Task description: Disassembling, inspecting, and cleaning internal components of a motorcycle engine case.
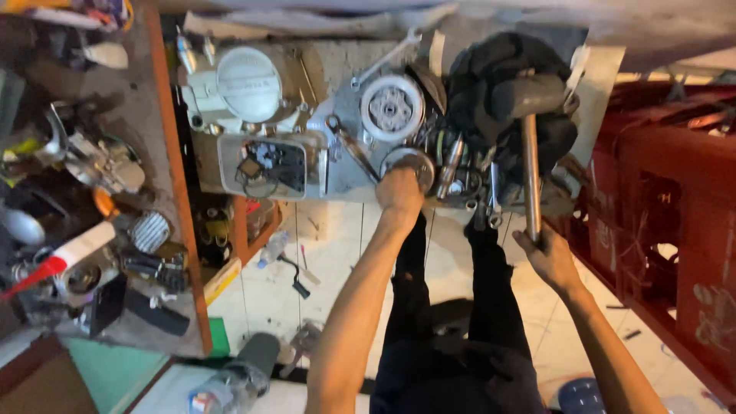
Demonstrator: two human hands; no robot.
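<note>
Workshop floor of pale tiles (337,253), seen from the head camera; a cluttered wooden bench (165,138) is set left of the engine.

1 engine assembly (261,115), silver-grey, with a round side cover, is laid on a grey sheet at the middle of the view.

1 round metal part (410,162) sits just right of the engine's lower edge. The left hand (399,192) is closed over it, fingers curled on its rim.

1 mallet (530,138), dark head, long metal handle, is held right of the engine. The right hand (546,257) is clenched round the handle's lower end.

Several wrenches (353,146) lie beside the engine.

1 red frame (675,199) stands far right of the engine.
</note>
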